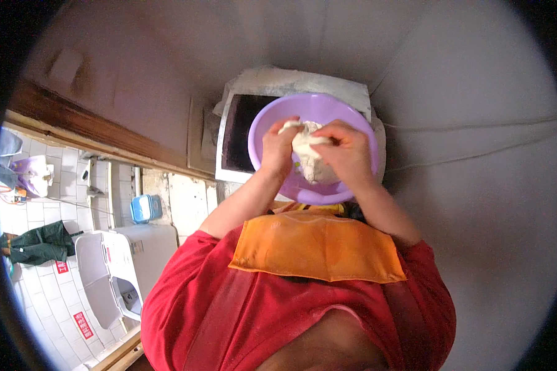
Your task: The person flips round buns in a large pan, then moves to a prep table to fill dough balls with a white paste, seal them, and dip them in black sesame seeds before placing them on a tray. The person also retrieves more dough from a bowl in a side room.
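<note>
A round purple plastic basin (301, 198) stands before me on a white-rimmed, dark-topped surface. Over it my left hand (281, 146) grips one end of a piece of pale dough (305, 144). At the other end, my right hand (348, 148) pinches the dough between thumb and fingers. Beneath the stretch of dough lies whitish flour or a rough floury mass (318, 172), partly hidden by my hands. A small green spot shows on the basin's inside near it.
Grey walls rise behind and to the right, with cords (469, 125) along the right one. Through an opening at left are a blue container (145, 208), a white cabinet-like box (153, 259) with its door ajar, and a dark green cloth (42, 243) against white tiles.
</note>
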`<state>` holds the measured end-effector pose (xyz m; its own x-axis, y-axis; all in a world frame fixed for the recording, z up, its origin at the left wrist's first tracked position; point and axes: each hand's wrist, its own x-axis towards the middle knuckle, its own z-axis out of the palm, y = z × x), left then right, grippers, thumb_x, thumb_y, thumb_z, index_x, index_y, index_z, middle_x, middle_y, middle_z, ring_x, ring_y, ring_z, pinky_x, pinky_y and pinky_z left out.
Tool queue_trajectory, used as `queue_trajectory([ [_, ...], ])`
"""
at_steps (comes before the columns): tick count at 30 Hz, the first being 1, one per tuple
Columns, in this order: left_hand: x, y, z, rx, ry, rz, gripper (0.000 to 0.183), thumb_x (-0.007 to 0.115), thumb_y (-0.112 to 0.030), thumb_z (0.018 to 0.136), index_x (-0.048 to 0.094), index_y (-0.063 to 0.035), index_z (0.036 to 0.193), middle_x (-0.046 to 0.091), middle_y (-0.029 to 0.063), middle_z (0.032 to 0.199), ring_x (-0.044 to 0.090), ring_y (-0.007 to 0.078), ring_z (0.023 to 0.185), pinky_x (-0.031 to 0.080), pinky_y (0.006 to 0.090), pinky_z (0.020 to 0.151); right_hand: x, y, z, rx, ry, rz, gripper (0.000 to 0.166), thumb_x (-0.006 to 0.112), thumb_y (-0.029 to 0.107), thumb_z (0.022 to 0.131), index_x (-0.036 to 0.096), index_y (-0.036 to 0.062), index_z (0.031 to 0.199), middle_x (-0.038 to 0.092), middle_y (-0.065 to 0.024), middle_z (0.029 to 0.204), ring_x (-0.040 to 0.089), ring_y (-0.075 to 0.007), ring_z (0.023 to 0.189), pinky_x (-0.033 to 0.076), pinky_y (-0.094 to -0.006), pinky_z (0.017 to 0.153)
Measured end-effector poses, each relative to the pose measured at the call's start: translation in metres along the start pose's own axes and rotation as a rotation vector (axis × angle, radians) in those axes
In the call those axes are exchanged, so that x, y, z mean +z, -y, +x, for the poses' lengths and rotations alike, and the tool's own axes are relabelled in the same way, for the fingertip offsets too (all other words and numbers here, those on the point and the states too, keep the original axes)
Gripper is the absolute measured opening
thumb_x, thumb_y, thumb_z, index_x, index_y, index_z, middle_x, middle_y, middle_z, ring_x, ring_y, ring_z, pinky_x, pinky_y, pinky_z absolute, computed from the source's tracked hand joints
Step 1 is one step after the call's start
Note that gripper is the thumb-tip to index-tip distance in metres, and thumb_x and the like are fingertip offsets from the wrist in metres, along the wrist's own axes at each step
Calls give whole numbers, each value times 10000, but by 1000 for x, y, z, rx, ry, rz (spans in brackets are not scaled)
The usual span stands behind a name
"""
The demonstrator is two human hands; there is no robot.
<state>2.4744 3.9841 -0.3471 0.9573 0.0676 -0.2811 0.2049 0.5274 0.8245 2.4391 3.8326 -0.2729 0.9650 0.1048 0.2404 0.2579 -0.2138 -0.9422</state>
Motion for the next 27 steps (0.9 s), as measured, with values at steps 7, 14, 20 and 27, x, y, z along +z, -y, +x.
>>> queue_trajectory([
  [7, -4, -27, 12, -141, 123, -220, 308, 579, -194, 942, 557, -9, 1188, 648, 109, 1046, 645, 237, 931, 536, 307, 783, -39, 79, 8, -673, -362, -283, 281, 698, -63, 728, 675, -7, 1002, 687, -132, 968, 665, -209, 797, 530, -302, 690],
  [14, -22, -14, 7, -364, 129, -407, 532, 471, -510, 960, 502, -76, 1266, 583, 133, 1240, 609, 306, 1103, 561, 424, 882, -37, -114, 1, 94, 302, -692, 539, 790, 130, 700, 623, 27, 1202, 655, -193, 1138, 625, -321, 1060, 457, -411, 967],
  [20, -53, -30, 6, -255, 6, -207, 329, 610, -256, 912, 582, -63, 1177, 654, 109, 1065, 640, 240, 987, 523, 388, 887, -75, -112, 10, 168, -371, -374, 440, 752, 174, 779, 624, -25, 1150, 683, -116, 1082, 652, -203, 955, 513, -361, 839],
  [27, -134, -40, -40, -196, -29, -189, 258, 575, -268, 932, 603, -84, 1110, 685, 75, 1007, 668, 221, 919, 557, 368, 788, -80, -158, -117, 822, -76, 706, 277, 597, 192, 838, 604, 52, 1077, 617, -56, 1049, 584, -179, 992, 471, -340, 876],
])
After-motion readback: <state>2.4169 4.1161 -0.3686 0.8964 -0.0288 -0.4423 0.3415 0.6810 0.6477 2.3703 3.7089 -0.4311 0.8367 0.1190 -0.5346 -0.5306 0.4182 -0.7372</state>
